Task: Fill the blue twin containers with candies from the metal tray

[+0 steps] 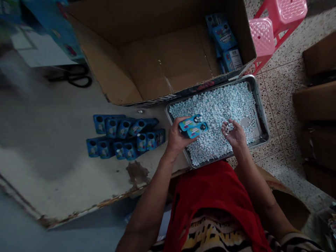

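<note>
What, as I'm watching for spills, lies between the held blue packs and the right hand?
Pale pellets, spread in the metal tray, as the head view shows.

Bare tabletop [60, 182] gives passage near left, but rowed blue boxes [123, 126] and the far carton [168, 56] obstruct.

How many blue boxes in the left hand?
2 in the left hand, above the metal tray: one box nearer the carton, the other box nearer the red apron. More may be hidden.
</note>
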A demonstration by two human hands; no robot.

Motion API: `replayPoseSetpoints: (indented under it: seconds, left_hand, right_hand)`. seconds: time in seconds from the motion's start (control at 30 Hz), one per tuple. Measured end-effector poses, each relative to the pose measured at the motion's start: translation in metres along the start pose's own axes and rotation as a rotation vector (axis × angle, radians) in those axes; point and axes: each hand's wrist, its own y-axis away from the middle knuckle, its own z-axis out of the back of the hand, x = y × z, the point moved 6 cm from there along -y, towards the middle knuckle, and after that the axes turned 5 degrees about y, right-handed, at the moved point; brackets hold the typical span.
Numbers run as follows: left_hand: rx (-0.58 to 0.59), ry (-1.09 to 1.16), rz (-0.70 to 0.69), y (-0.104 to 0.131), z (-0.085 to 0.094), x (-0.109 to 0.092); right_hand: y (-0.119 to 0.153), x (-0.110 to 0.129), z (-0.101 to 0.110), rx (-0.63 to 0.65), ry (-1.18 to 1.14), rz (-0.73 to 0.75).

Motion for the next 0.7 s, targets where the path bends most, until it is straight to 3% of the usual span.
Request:
replayPoseSetpoints:
  seconds: [0.07,0.17,0.27,0.33,0.47,0.6,0.7]
  left_hand:
    - [0.05,0.21,0.016,0.005,-0.005,0.007]
    - [0.09,0.402,0.082,0.013,-0.02,0.014]
    - [0.075,0.483,0.119,0.015,-0.034,0.018]
    - [0.116,0.516,0.071,0.014,-0.04,0.017]
    - [0.079,0.517,-0.024,0.009,-0.026,0.02]
    - [0.113,0.53,-0.156,0.008,-0.011,0.015]
    - [0.102,0.519,-0.168,0.012,-0.001,0.013]
  right_hand:
    - [0.004,0.005,-0.001,0.045,0.248,0.147]
    - [0.012,0.019,-0.005,0.065,0.844,0.497]
    - [0.021,0.022,-0.009,0.005,1.449,0.794]
    - [0.023,0.017,-0.008,-0.066,1.696,0.888]
    - [0.02,0.006,-0.008,-0.165,1.837,1.02]
    - [0.015,-0.002,-0.012,-0.123,1.757,1.129]
    - [0.012,-0.003,-0.013,-0.068,1.688,1.166]
